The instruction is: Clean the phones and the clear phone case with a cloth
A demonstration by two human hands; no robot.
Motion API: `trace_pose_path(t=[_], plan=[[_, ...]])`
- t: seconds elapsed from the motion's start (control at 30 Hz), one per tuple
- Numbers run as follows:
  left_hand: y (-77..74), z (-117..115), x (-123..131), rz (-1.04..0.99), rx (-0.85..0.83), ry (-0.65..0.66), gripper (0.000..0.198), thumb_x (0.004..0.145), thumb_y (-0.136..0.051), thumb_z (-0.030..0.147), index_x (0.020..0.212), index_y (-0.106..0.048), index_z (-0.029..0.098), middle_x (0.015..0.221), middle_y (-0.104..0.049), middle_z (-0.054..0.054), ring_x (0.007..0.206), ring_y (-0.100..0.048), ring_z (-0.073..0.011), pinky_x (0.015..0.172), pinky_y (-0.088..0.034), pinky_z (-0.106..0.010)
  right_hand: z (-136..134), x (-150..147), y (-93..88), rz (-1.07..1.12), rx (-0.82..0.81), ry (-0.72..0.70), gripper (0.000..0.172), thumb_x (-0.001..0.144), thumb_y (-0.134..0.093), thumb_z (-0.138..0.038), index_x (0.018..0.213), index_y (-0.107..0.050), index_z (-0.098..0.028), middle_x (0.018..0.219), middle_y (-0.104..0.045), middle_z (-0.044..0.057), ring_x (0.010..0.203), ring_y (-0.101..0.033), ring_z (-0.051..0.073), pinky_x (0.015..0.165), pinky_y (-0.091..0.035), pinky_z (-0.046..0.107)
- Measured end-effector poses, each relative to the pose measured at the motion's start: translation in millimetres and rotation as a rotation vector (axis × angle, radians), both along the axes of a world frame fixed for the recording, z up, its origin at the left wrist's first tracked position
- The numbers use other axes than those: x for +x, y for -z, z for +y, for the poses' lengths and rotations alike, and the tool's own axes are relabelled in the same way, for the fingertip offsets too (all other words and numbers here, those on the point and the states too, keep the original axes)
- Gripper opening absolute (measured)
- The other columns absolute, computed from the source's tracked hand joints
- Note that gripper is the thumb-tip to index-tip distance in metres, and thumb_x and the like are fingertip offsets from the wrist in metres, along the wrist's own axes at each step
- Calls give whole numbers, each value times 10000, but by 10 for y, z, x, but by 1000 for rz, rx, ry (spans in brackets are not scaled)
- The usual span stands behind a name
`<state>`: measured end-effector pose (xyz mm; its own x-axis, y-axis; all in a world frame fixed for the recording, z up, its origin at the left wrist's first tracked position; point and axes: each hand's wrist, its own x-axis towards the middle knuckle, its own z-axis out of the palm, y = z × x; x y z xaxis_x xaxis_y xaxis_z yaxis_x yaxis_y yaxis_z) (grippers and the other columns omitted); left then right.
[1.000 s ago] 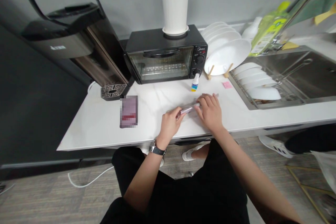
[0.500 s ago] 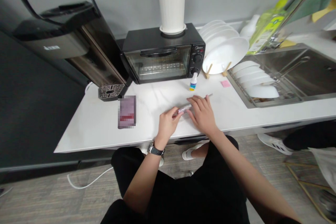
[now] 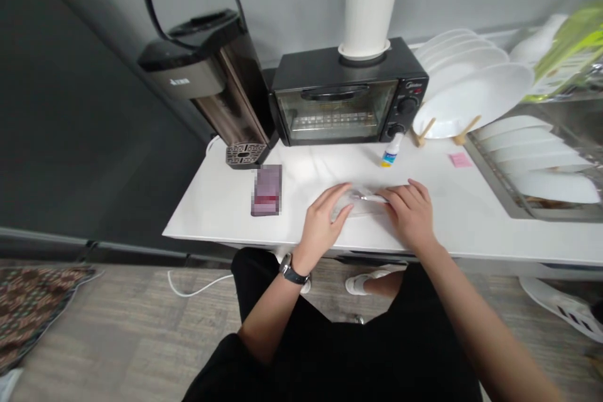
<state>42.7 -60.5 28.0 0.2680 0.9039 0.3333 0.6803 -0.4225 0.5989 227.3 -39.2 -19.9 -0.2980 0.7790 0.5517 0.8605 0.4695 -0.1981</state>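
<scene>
My right hand (image 3: 409,215) is closed around one end of a slim, silvery pen-like stick (image 3: 373,198), which points left. Beneath the stick, a clear plastic piece (image 3: 360,209) lies on the counter; its exact shape is hard to make out. On the left side of this plastic, my left hand (image 3: 324,217) has its thumb and fingers apart, and the fingertips are at the plastic's edge. A small white bottle (image 3: 392,149) with a blue and yellow label stands behind the right hand.
A purple pixelated object (image 3: 267,190) lies left on the white counter (image 3: 211,213). Behind are a tall black dispenser (image 3: 235,94), a toaster oven (image 3: 339,113) with a white utensil holder (image 3: 372,9), and racked plates (image 3: 466,97). A pink note (image 3: 460,160) lies near the sink's bowls (image 3: 556,185).
The camera has turned left, shifting everything rightward in view. My left hand has let go of the stick's left end and opened, moving apart from my right hand, which keeps the stick.
</scene>
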Motion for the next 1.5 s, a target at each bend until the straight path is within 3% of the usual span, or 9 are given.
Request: trace_pose_path(t=[0.2, 0.33, 0.47, 0.67, 0.83, 1.13, 1.5], plan=[[-88, 9, -839, 66, 47, -312, 300, 767, -283, 172, 1034, -399, 243, 1015, -466, -2, 943, -418, -139, 820, -337, -301, -13, -26, 50, -27, 22, -60, 238, 733, -338, -275, 919, -486, -286, 823, -544, 44, 749, -447, 191, 759, -242, 380], [4, 78, -1415, 74, 65, -454, 293, 758, -293, 153, 1024, -386, 237, 1003, -470, 10, 876, -453, -126, 775, -358, -318, 13, -31, 122, -32, 19, -103, 267, 706, -383, -284, 961, -460, -304, 849, -542, 40, 778, -434, 204, 759, -261, 365], [163, 97, -1714, 79, 35, -550, 288, 752, -320, 162, 1025, -363, 241, 990, -482, 20, 826, -473, -106, 738, -375, -296, 43, -52, 186, -39, 19, -118, 302, 680, -418, -283, 979, -448, -306, 847, -541, 39, 786, -421, 212, 728, -297, 355], [337, 110, -1743, 72, 13, -574, 276, 745, -349, 176, 1009, -365, 257, 1006, -483, 43, 849, -467, -103, 743, -377, -290, 40, -96, 185, -51, 0, -134, 324, 669, -419, -302, 992, -434, -331, 859, -536, 38, 774, -436, 215, 675, -323, 358], [342, 110, -1743, 94, -20, -612, 307, 738, -364, 185, 1017, -348, 313, 1021, -475, 80, 856, -468, -110, 740, -386, -312, 11, -159, 144, -10, -75, -150, 314, 684, -388, -303, 991, -436, -353, 874, -531, 43, 782, -451, 232, 686, -316, 370], [364, 85, -1763, 66, -33, -507, 312, 771, -297, 210, 1081, -330, 220, 1076, -434, 10, 927, -427, -142, 833, -310, -298, -12, -179, 117, -153, -148, -181, 299, 716, -392, -248, 1012, -438, -252, 960, -480, 28, 867, -423, 185, 763, -325, 336], [366, 75, -1772, 85, -26, -509, 327, 774, -272, 235, 1094, -306, 295, 1026, -465, 11, 960, -401, -154, 846, -304, -325, -41, -224, 52, -160, -251, -184, 325, 713, -398, -274, 1035, -406, -239, 1025, -430, 15, 938, -387, 178, 847, -292, 319]])
